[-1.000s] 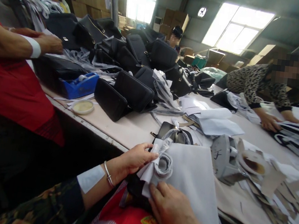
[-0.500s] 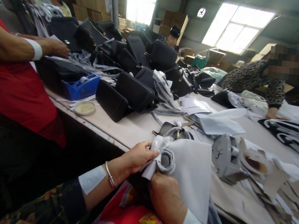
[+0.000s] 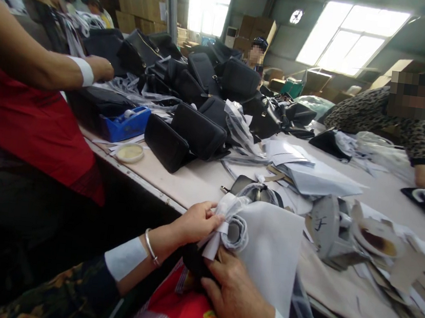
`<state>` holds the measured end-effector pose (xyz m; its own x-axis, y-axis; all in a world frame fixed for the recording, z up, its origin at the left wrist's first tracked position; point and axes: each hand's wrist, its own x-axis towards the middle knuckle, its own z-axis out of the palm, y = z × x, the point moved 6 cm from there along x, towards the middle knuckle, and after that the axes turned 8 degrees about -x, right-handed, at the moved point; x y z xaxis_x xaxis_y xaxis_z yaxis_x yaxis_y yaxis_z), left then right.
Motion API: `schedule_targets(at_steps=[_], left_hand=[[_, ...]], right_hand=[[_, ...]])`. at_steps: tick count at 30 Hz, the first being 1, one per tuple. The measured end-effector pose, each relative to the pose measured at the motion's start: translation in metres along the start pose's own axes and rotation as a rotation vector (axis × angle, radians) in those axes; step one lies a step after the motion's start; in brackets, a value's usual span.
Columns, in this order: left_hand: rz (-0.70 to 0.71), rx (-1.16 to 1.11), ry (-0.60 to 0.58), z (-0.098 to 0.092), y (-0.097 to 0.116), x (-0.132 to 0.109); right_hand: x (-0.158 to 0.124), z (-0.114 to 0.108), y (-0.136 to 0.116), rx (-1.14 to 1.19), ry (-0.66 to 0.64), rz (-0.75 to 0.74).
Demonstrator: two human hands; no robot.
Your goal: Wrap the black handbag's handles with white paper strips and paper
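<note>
My left hand [image 3: 202, 223] pinches a white paper strip [image 3: 213, 244] beside a coiled strap in clear plastic wrap [image 3: 240, 234]. Below the strip, part of a black bag [image 3: 196, 261] shows, close against my red apron. My right hand [image 3: 237, 286] is at the bag's lower right, fingers bent around its edge and thumb lower down; some fingertips are hidden. A large white sheet [image 3: 273, 249] stands just behind and right of the strap. Past it on the table lies a small black bag with a plastic-wrapped handle [image 3: 258, 190].
A grey tape dispenser [image 3: 328, 227] and cardboard scraps [image 3: 405, 260] lie to the right. Black bags [image 3: 199, 126] pile up behind a blue tape dispenser [image 3: 131, 123] and a round tape roll [image 3: 130, 153]. A co-worker's arm [image 3: 53, 67] reaches in from the left; another person [image 3: 392, 114] leans over the far right.
My right hand has loosened from a fist, its thumb now apart, and moved slightly down. More black bag shows below the strip. The left co-worker's hand has moved up and right.
</note>
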<state>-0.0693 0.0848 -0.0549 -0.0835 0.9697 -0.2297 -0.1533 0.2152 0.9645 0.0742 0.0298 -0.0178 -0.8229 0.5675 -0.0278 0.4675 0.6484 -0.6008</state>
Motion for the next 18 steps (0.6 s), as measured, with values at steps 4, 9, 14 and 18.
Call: schedule_targets(at_steps=[4, 9, 14, 18], left_hand=[[0.312, 0.405, 0.020, -0.034, 0.022, -0.024], [0.624, 0.709, -0.298, -0.030, 0.015, -0.074], [0.762, 0.974, -0.304, -0.020, 0.010, -0.089], [0.784, 1.113, -0.423, -0.015, 0.016, -0.082]], right_hand=[[-0.003, -0.002, 0.000, 0.022, -0.074, 0.053], [-0.010, -0.010, -0.001, 0.119, -0.083, 0.071], [-0.014, -0.018, -0.006, 0.235, -0.053, 0.002], [-0.014, -0.021, -0.003, 0.292, -0.048, 0.015]])
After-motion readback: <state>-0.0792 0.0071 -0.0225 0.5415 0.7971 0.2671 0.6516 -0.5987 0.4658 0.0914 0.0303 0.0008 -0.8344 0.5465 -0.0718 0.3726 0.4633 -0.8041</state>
